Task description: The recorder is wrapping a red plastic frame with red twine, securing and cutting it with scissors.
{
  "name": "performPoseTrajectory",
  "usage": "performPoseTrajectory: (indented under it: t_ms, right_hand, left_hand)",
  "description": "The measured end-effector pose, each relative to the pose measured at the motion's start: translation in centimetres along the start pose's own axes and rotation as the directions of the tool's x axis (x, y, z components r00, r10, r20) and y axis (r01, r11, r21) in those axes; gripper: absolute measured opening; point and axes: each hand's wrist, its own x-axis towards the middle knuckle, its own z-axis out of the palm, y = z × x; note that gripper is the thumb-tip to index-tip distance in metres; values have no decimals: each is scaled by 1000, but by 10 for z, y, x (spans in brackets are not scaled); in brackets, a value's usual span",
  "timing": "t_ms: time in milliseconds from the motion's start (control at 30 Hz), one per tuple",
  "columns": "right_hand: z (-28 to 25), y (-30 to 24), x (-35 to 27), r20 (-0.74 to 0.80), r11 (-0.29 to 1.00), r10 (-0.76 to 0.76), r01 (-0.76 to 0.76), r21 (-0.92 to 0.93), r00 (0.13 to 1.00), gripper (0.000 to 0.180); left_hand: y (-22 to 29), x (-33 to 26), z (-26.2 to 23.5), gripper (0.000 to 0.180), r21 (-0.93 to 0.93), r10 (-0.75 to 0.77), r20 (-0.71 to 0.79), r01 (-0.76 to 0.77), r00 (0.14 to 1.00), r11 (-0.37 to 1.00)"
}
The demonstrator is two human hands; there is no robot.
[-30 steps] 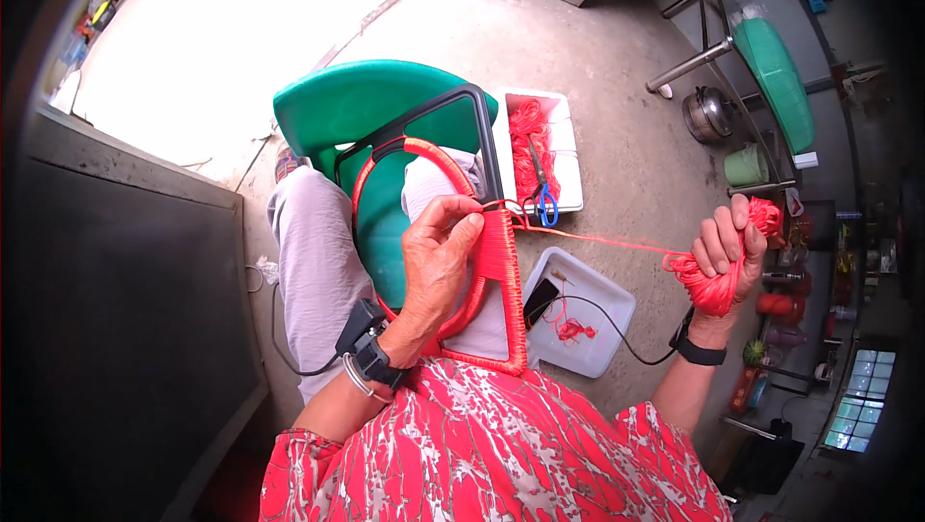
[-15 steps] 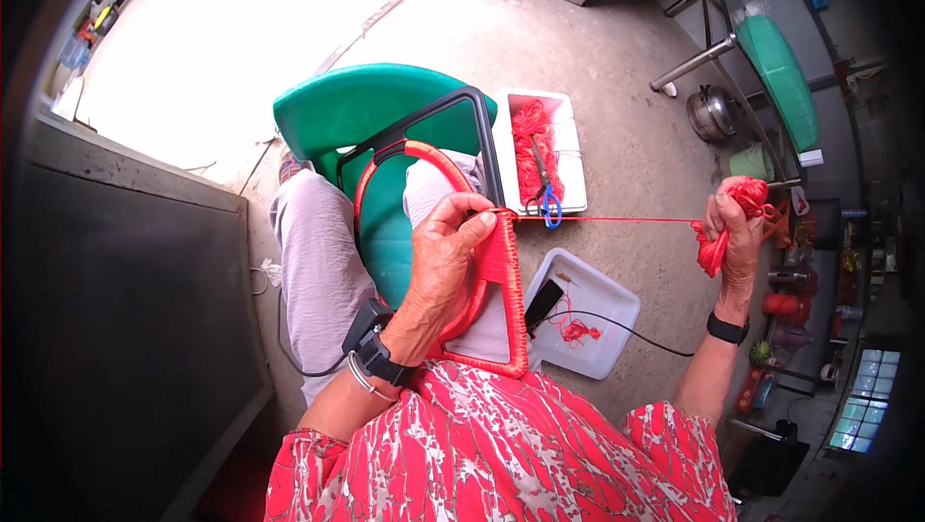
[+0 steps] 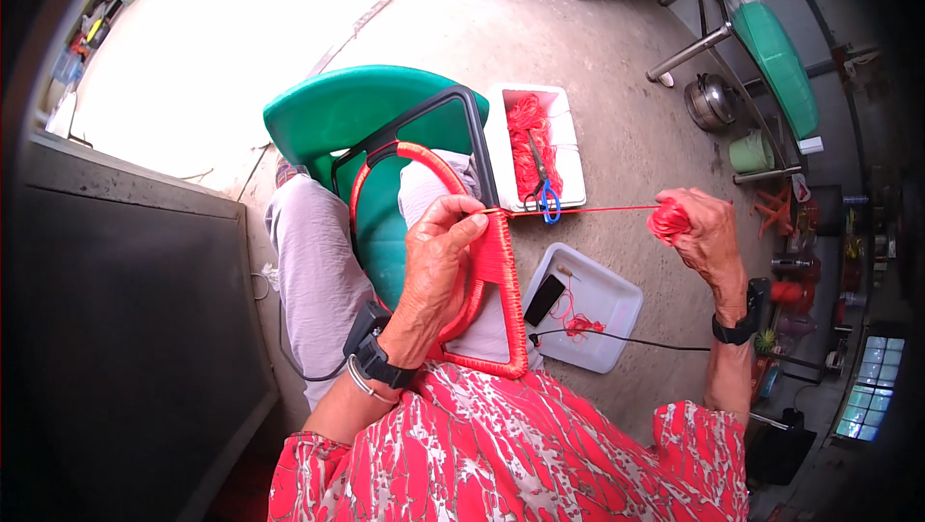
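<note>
A flat black frame (image 3: pixel 481 148) with a ring inside it rests over my lap, its near part and most of the ring wrapped in red cord (image 3: pixel 516 325). My left hand (image 3: pixel 432 257) pinches the frame between thumb and fingers at the upper end of the wrapping. From there a taut red strand (image 3: pixel 597 210) runs right to my right hand (image 3: pixel 711 238). That hand is closed around a bundle of red cord (image 3: pixel 669 221), held out over the floor at right. The bundle partly hides behind the fingers.
A green plastic chair (image 3: pixel 385 89) stands ahead of my knees. Beside it, a white box (image 3: pixel 576 170) holds red cord and blue-handled scissors (image 3: pixel 547 202). A shallow tray (image 3: pixel 617 344) with a black phone (image 3: pixel 545 300) lies nearer. A metal rack (image 3: pixel 694 53) stands far right.
My right hand has swung inward, closer to the frame, and its back now turns more upward. The strand is shorter and still taut. My left hand keeps its pinch.
</note>
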Motion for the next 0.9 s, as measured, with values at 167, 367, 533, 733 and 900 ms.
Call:
performPoseTrajectory:
  t_ms: [167,367,533,733,900]
  right_hand:
    - [-1,6,2,4,993,111,-112,37,994,18]
    - [-16,-12,6,20,272,521,-188,944,853,10]
    - [-31,-40,18,-28,29,399,18,999,916,15]
    - [-40,-69,39,-121,-95,266,151,984,956,22]
    - [-43,-84,62,-151,-210,213,197,958,965,22]
  left_hand:
    - [-3,-1,-1,11,142,54,-53,-46,997,989]
    - [2,-5,-1,12,173,34,-115,-14,993,985]
    - [2,-4,0,12,177,32,-113,-12,993,984]
    - [2,-3,3,11,199,63,-114,-40,991,979]
    - [-12,-5,0,12,67,107,-88,-101,990,993]
